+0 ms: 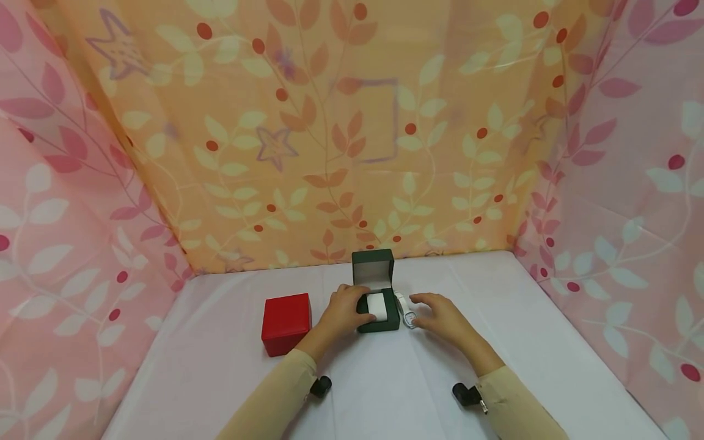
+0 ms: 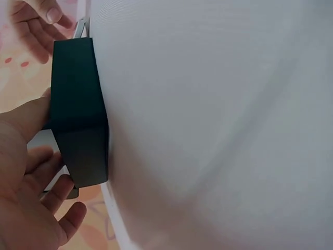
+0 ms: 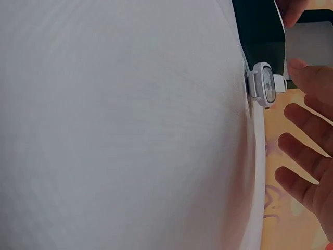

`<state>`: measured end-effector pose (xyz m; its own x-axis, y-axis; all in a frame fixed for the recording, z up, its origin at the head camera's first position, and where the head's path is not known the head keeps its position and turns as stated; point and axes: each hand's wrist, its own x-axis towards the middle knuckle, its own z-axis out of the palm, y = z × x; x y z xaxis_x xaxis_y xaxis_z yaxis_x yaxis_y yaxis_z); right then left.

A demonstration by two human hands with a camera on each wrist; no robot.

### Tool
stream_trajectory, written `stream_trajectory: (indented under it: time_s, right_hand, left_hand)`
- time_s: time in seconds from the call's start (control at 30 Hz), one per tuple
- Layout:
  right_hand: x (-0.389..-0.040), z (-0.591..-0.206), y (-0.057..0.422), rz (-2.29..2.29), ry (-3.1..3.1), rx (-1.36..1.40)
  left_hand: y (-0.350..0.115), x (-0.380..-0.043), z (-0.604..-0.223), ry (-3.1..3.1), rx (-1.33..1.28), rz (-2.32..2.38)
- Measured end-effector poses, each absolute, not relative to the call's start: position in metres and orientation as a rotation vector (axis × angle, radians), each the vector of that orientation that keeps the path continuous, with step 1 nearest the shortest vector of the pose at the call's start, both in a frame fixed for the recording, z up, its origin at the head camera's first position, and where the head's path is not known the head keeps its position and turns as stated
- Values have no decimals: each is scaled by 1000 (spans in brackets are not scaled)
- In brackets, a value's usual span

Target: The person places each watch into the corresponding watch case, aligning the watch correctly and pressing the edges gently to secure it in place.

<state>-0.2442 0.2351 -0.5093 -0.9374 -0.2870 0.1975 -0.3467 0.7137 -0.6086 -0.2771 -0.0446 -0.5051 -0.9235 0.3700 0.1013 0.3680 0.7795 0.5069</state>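
A dark green watch box (image 1: 377,328) stands with its lid raised and a white cushion (image 1: 377,307) in it. Over the box's left side lies my left hand (image 1: 345,308), thumb at the cushion's near end, forefinger by its far end close to the lid hinge. I cannot tell whether they pinch the cushion. Seen in the left wrist view, the other fingers (image 2: 62,186) hang spread beside the box. A white watch (image 3: 267,86) lies against the box's right side, its round face towards me. Right next to it is my right hand (image 1: 442,316), fingers apart, thumb tip close to the strap.
A closed red box (image 1: 286,321) sits left of the green one, close to my left forearm. Both rest on a white-covered table (image 1: 379,397). Patterned curtains (image 1: 330,140) rise behind and at both sides. Black wrist cameras (image 1: 466,394) hang at my sleeves.
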Motion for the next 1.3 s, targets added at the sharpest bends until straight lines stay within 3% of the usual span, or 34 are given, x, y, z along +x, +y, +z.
stream_trajectory:
  time_s: [0.57, 1.3]
  right_hand:
    - [-253, -517, 241, 1140, -2883, 488]
    - [-258, -523, 234, 949, -2937, 550]
  left_hand:
    - [-38, -285, -497, 2983, 697, 638]
    - [-37, -283, -495, 3058, 784, 482]
